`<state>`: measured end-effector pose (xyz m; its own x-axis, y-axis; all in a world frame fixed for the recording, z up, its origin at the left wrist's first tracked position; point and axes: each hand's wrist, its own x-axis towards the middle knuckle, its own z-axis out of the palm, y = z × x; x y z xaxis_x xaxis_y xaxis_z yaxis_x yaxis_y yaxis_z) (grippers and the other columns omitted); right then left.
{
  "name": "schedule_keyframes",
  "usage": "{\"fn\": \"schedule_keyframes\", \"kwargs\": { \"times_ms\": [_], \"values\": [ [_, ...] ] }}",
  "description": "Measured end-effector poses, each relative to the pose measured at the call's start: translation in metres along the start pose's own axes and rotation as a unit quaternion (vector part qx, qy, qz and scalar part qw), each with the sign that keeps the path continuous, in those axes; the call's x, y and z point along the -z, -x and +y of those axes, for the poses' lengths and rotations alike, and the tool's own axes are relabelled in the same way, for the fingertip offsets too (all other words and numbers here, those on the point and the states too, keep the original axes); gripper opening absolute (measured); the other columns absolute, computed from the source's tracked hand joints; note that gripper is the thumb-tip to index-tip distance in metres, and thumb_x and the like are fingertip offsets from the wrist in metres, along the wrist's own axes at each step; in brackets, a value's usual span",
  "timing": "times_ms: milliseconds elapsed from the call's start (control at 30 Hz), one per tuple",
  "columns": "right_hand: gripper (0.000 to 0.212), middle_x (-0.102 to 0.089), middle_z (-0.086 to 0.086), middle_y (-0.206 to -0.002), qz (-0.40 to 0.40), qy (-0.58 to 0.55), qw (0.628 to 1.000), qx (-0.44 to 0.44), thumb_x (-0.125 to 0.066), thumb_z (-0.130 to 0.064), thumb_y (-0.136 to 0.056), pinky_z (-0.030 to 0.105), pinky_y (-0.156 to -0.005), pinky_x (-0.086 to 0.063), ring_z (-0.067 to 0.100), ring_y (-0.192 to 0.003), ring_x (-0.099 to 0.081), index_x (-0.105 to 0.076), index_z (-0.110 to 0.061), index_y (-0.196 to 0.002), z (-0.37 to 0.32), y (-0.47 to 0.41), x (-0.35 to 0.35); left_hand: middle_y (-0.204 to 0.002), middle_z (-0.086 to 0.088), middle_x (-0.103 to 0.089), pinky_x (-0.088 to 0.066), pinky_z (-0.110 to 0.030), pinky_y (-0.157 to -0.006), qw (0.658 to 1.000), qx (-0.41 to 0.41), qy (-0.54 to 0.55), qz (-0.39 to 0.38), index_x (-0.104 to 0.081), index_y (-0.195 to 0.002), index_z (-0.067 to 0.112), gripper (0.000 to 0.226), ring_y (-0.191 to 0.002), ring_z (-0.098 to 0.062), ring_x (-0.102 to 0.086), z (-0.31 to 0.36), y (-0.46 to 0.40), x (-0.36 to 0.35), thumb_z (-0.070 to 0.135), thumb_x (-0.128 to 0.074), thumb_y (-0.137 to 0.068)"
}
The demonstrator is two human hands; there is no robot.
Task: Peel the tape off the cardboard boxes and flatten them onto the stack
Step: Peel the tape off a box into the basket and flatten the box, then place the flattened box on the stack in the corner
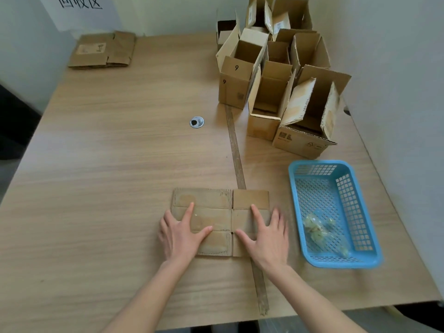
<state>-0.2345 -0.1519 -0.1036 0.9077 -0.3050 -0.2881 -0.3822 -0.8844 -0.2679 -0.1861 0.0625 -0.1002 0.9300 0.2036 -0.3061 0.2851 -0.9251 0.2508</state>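
Note:
A flattened cardboard box point(216, 203) lies on the wooden table point(120, 152) near its front edge. My left hand point(180, 234) rests flat on the box's left half, fingers spread. On its right half my right hand point(266, 236) presses palm down, fingers apart too. Neither hand grips anything. A stack of flattened boxes point(103, 50) lies at the far left corner of the table. Several open upright cardboard boxes point(276, 75) stand together at the far right.
A blue plastic basket point(355, 212) with crumpled clear tape point(317, 229) in it sits to the right of my right hand. A strip of brown tape point(236, 152) runs along the table's seam. A round metal cable hole point(196, 122) sits mid-table.

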Motion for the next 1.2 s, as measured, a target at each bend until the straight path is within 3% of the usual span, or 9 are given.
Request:
{"fn": "schedule_keyframes", "kwargs": {
  "times_ms": [100,233,333,567,700,933,1067,1200],
  "values": [
    [0.073,-0.016,0.02,-0.163,-0.008,-0.074,0.997,0.012,-0.059,-0.067,-0.088,0.041,-0.122,-0.023,0.032,-0.153,-0.014,-0.029,-0.048,-0.152,-0.003,0.003,0.001,-0.138,-0.012,-0.031,-0.035,-0.047,-0.109,0.998,0.027,0.049,-0.001,-0.041,-0.148,0.054,0.099,-0.128,-0.034,-0.034,0.003,0.002,0.004,0.076,-0.08,-0.06],
    [0.072,-0.012,0.011,-0.157,-0.013,-0.192,0.981,0.008,-0.081,-0.047,-0.079,0.045,-0.119,-0.03,0.034,-0.147,-0.024,-0.045,-0.045,-0.141,0.0,0.0,0.006,-0.127,-0.009,-0.031,-0.037,-0.041,-0.109,0.996,0.025,0.081,-0.004,-0.043,-0.147,0.052,0.105,-0.119,-0.032,-0.037,-0.004,0.008,0.009,0.071,-0.087,-0.053],
    [0.074,-0.012,0.004,-0.151,0.005,-0.206,0.978,0.017,-0.087,-0.042,-0.072,0.042,-0.113,-0.04,0.033,-0.139,-0.037,-0.05,-0.043,-0.135,-0.001,-0.003,0.013,-0.122,-0.008,-0.029,-0.036,-0.039,-0.107,0.997,0.012,0.08,0.003,-0.043,-0.148,0.05,0.109,-0.115,-0.031,-0.037,-0.007,0.012,0.014,0.071,-0.088,-0.051],
    [0.079,-0.014,0.002,-0.159,0.042,-0.19,0.979,0.065,-0.091,-0.041,-0.069,0.039,-0.113,-0.038,0.024,-0.144,-0.027,-0.053,-0.036,-0.138,-0.059,-0.009,0.053,-0.12,-0.008,-0.03,-0.041,-0.041,-0.104,0.996,0.008,0.073,0.052,-0.043,-0.149,0.049,0.108,-0.113,-0.032,-0.04,-0.023,0.005,0.078,0.073,-0.086,-0.053],
    [0.08,-0.012,0.005,-0.163,0.048,-0.181,0.976,0.11,-0.089,-0.04,-0.072,0.039,-0.117,-0.032,0.026,-0.146,-0.023,-0.051,-0.036,-0.142,-0.141,-0.008,0.086,-0.114,-0.004,-0.029,-0.049,-0.04,-0.09,0.991,0.002,0.08,0.108,-0.041,-0.148,0.051,0.106,-0.11,-0.028,-0.042,-0.063,-0.007,0.151,0.077,-0.082,-0.054],
    [0.085,-0.018,0.002,-0.158,0.084,-0.185,0.959,0.199,-0.09,-0.041,-0.067,0.035,-0.114,-0.03,0.025,-0.138,-0.027,-0.05,-0.037,-0.142,-0.333,0.022,0.123,-0.11,-0.003,-0.028,-0.048,-0.034,-0.076,0.978,0.011,0.096,0.186,-0.037,-0.151,0.048,0.107,-0.101,-0.022,-0.039,-0.184,-0.03,0.294,0.078,-0.08,-0.058],
    [0.084,-0.015,0.004,-0.159,0.089,-0.185,0.951,0.229,-0.088,-0.043,-0.07,0.037,-0.117,-0.029,0.025,-0.14,-0.023,-0.049,-0.038,-0.144,-0.444,0.057,0.128,-0.12,-0.007,-0.031,-0.045,-0.032,-0.075,0.974,0.014,0.093,0.205,-0.035,-0.151,0.047,0.107,-0.098,-0.017,-0.031,-0.27,-0.043,0.375,0.08,-0.077,-0.059],
    [0.085,-0.014,0.008,-0.162,0.112,-0.186,0.946,0.243,-0.088,-0.044,-0.071,0.039,-0.118,-0.028,0.029,-0.143,-0.023,-0.047,-0.035,-0.146,-0.542,0.09,0.137,-0.117,-0.005,-0.031,-0.046,-0.033,-0.077,0.968,-0.001,0.087,0.235,-0.036,-0.151,0.045,0.105,-0.098,-0.019,-0.033,-0.343,-0.051,0.449,0.08,-0.077,-0.061]
  ]
}}
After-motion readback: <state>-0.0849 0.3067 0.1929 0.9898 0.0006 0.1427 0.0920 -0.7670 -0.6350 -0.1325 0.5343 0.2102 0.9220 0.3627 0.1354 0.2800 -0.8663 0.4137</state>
